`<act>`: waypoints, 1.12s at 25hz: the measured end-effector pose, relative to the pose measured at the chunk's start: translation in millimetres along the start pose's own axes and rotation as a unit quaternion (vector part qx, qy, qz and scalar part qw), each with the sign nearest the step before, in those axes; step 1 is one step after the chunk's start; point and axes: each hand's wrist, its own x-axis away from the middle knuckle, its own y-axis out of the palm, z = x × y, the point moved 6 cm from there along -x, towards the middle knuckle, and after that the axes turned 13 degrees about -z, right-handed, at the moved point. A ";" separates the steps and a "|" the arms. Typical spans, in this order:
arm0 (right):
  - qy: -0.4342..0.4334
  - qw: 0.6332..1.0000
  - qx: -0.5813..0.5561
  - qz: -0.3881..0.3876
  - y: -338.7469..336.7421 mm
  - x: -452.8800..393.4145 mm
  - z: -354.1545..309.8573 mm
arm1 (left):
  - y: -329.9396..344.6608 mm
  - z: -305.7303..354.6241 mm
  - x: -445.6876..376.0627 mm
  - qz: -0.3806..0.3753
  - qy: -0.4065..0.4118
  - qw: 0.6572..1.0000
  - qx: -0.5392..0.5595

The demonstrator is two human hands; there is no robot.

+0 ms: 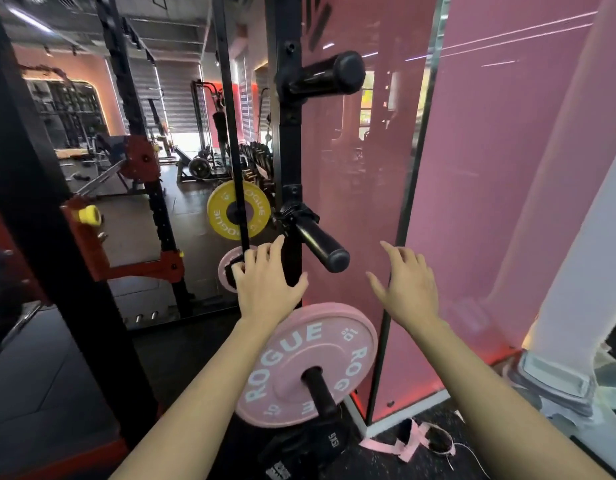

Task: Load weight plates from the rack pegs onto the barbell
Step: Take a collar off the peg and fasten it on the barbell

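A pink Rogue 10 plate hangs on the lowest black peg of the rack upright. Above the plate my left hand and my right hand hover with fingers spread, holding nothing, one on each side of its top edge. A bare middle peg with a clamp collar sticks out between and just above my hands. Another bare peg is higher up. No barbell can be made out.
A pink glass wall stands right behind the rack. A mirror on the left reflects a yellow plate, a small pink plate and the gym. A black bag and pink strap lie on the floor.
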 end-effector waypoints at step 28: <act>-0.212 0.973 -0.075 -0.049 79.7 -132.4 -40.1 | 57.6 -1.4 -81.2 0.056 -0.003 0.996 -0.063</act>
